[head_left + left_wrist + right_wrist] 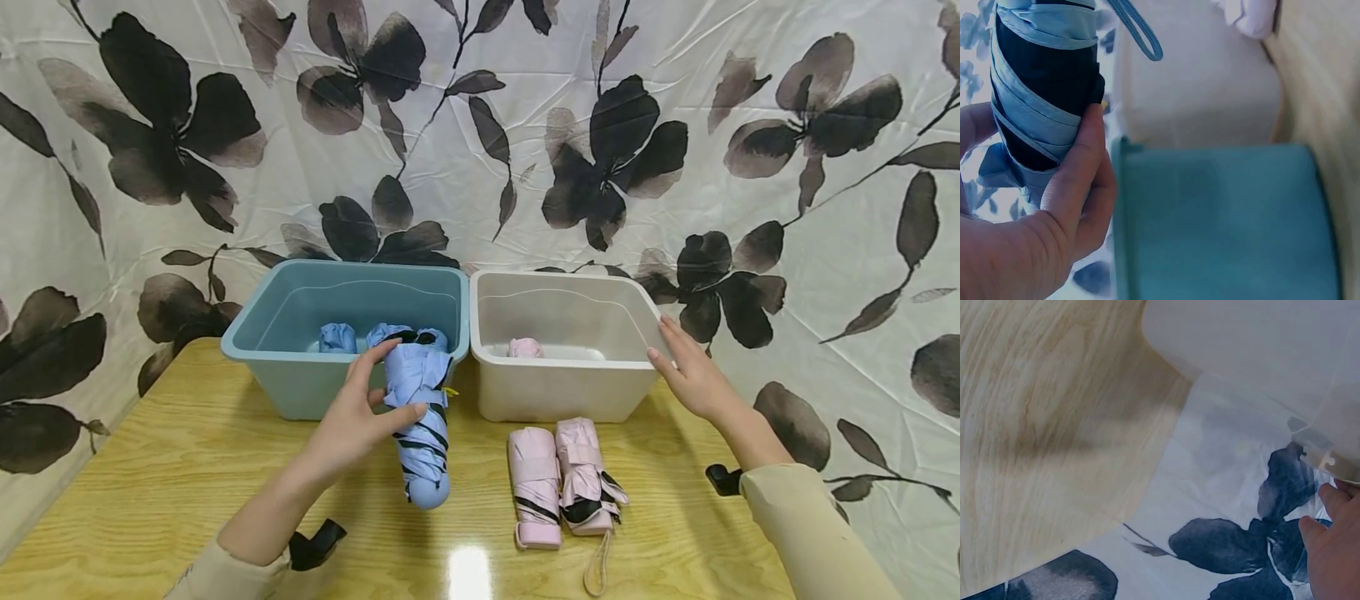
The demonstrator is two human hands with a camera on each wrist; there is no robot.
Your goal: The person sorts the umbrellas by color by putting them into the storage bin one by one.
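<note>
Our left hand (358, 427) pinches a folded blue umbrella (424, 442) by the teal bin (298, 387), near side; our right hand (701, 379), fingers straight, touches the white bin (555, 392). Placing seems in hand; next calls for lowering, then release.

A cloth (480, 142) printed with dark flowers (slightly creased) hangs behind a yellowish wood-grain table (187, 467).

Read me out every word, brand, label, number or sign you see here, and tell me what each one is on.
There are none that I can read.
No lettering shows on the blue umbrella in the left hand, the two pink umbrellas, the teal bin or the white bin.
The backdrop cloth shows only flowers and leaves.
</note>
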